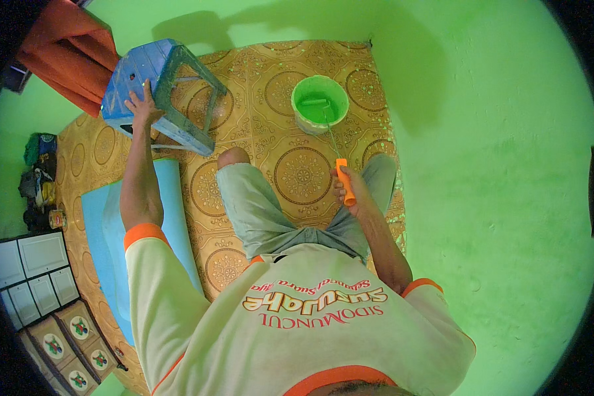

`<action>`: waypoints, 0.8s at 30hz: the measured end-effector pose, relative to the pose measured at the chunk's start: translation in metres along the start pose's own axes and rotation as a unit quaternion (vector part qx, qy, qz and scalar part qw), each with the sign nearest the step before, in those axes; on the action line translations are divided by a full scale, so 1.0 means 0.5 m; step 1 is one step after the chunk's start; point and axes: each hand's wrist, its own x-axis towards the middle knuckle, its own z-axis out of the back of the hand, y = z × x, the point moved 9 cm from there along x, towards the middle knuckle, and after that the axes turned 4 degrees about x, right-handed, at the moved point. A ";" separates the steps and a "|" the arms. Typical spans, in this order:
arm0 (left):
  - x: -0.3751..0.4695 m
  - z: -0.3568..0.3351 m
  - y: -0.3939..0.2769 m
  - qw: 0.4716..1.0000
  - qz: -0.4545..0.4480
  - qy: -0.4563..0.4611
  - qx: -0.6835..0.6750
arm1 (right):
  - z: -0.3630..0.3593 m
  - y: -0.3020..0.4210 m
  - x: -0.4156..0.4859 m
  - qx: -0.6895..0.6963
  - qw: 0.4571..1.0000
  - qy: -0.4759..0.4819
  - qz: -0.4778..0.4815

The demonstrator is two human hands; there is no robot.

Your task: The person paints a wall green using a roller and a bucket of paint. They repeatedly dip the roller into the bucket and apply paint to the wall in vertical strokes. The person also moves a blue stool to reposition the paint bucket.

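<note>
My right hand (352, 190) grips the orange handle of a paint roller (344, 173). Its thin metal rod slopes down into a white plastic bucket (307, 121), where the green-coated roller sleeve (315, 102) lies on or in green paint (321, 91). To the left, my left hand (146, 108) rests with fingers spread on the seat of a blue plastic stool (148, 62). The stool stands upright and bears smudges and paint specks. Between my knees and the bucket lies patterned brown flooring (303, 173).
Close on my right rises a green wall (475, 198); paint spots mark the floor along it. A light blue mat (171, 198), partly rolled or folded, lies left. Beyond are an orange curtain (74, 54), a heap of mixed items (39, 183), a white-fronted cabinet (42, 252) and brown drawers (74, 341).
</note>
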 end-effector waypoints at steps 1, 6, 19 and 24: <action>-0.004 0.005 -0.007 1.000 0.012 0.007 -0.008 | 0.002 0.003 0.005 0.006 1.000 -0.004 -0.002; -0.013 0.018 0.001 0.999 0.036 -0.007 0.010 | -0.018 0.034 0.026 0.045 0.999 -0.015 -0.013; -0.028 0.027 -0.011 0.998 0.040 -0.005 -0.044 | 0.011 -0.001 0.011 -0.017 1.000 0.005 0.024; -0.028 0.031 -0.021 0.999 0.023 -0.014 -0.047 | 0.049 -0.062 -0.042 -0.099 0.992 -0.037 0.074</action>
